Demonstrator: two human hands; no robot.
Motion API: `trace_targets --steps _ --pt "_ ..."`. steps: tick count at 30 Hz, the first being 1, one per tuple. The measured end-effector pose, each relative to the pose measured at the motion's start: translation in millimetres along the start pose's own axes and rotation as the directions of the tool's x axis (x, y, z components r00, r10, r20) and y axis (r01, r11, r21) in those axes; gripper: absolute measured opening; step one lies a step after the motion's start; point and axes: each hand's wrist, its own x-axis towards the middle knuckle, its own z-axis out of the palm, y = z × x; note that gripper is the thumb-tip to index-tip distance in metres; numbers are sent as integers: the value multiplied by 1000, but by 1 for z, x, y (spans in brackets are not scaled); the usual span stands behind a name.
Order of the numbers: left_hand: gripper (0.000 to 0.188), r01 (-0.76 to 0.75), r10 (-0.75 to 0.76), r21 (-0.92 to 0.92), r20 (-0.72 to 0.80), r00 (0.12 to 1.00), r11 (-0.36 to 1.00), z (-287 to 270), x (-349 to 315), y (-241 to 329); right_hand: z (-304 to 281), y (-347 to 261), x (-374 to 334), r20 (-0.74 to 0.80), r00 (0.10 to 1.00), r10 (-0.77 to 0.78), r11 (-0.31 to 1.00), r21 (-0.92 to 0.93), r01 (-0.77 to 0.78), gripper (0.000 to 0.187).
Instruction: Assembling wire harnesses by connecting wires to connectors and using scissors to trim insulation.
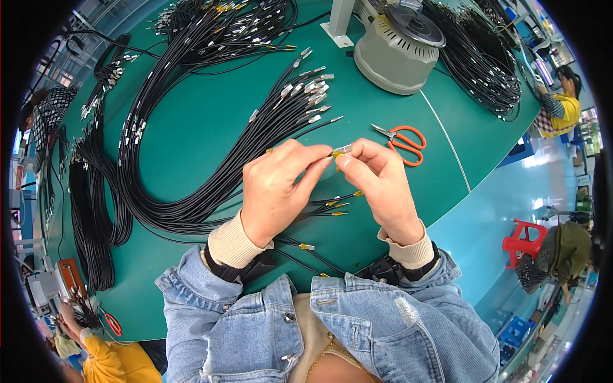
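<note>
My left hand [278,185] is closed in a pinch, thumb and forefinger meeting on a black cable end, most of which they hide. Opposite it, my right hand [383,185] pinches a small silver connector [345,149] with a bit of yellow at its side. The fingertips of both hands almost meet there. Below the hands lie several black cable ends with yellow tabs [307,246]. A large bundle of black cables [172,207] curves along the left, its silver-tipped ends [310,92] fanned out beyond my hands. Orange-handled scissors [408,145] rest to the right of my right hand.
The green table [447,166] carries more cable bundles at the far left [92,223] and far right [479,70]. A grey round machine [396,54] stands at the back. Other people work around the table; a red stool [525,241] is on the floor at right.
</note>
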Motion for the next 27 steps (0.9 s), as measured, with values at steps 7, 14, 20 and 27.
trace_targets --steps 7,14,20,27 --pt "14 -5 6 -38 9 1000 999 0 -1 0 -1 2 1 2 1000 0 1000 1 0 12" --pt "25 -47 47 -30 14 999 998 0 -1 0 -2 3 1 3 1000 2 1000 14 -2 12" --pt "39 -254 252 154 30 967 955 1 -5 -10 -5 0 -1 53 998 23 999 -48 -21 10" --pt "34 -125 128 107 -21 992 986 -1 -5 -4 -10 -1 -7 108 990 95 981 159 -111 20"
